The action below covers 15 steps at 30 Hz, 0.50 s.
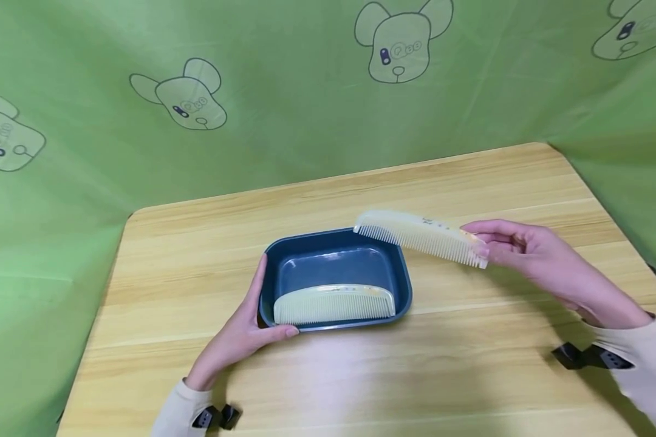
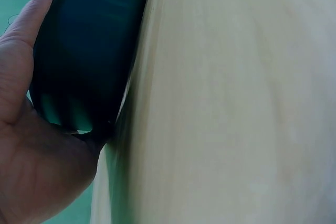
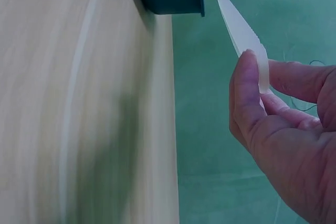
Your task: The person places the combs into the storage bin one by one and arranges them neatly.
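Observation:
A blue plastic box (image 1: 336,233) stands on the table with a pale comb (image 1: 334,305) lying along its near wall, teeth toward me. My left hand (image 1: 244,331) rests against the box's near left corner, straight fingers along the left wall and thumb along the front. In the left wrist view the thumb lies on the dark box wall (image 2: 89,51); the other fingers are mostly hidden. My right hand (image 1: 525,258) pinches the right end of a second pale comb (image 1: 415,233) between thumb and fingers. Its far end hangs over the box's far right corner, teeth down.
The light wooden table (image 1: 186,255) has rounded back corners. A green cloth (image 1: 284,109) with bear-head drawings hangs behind and beside it. Small black devices (image 1: 590,357) sit at both wrists.

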Each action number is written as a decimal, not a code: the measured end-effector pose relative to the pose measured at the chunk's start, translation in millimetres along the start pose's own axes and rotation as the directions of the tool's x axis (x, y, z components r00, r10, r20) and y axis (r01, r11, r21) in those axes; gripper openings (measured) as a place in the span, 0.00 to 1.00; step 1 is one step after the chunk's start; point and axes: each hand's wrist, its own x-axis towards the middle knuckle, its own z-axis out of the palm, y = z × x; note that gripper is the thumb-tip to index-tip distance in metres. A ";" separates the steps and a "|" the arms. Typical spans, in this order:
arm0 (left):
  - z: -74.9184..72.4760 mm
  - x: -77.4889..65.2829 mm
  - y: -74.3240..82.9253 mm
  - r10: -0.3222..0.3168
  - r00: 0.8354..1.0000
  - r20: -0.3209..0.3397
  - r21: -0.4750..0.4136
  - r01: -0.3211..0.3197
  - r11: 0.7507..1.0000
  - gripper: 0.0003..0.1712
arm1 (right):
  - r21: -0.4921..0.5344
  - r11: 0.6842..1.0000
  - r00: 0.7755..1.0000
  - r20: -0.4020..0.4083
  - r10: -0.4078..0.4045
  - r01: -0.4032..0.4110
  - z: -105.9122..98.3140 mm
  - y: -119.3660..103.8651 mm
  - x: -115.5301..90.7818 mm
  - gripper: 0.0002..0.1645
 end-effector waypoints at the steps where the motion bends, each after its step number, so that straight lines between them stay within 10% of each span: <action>1: 0.0 0.0 -0.1 0.000 1.000 0.000 0.002 0.000 1.000 0.79 | 0.004 1.000 1.000 0.007 -0.004 0.004 1.1 -1.3 0.1 0.25; 15: -0.5 -0.1 -1.1 0.002 1.000 -0.001 -0.017 -0.002 1.000 0.81 | 0.049 0.997 0.993 0.100 -0.069 0.064 27.6 -16.6 4.0 0.23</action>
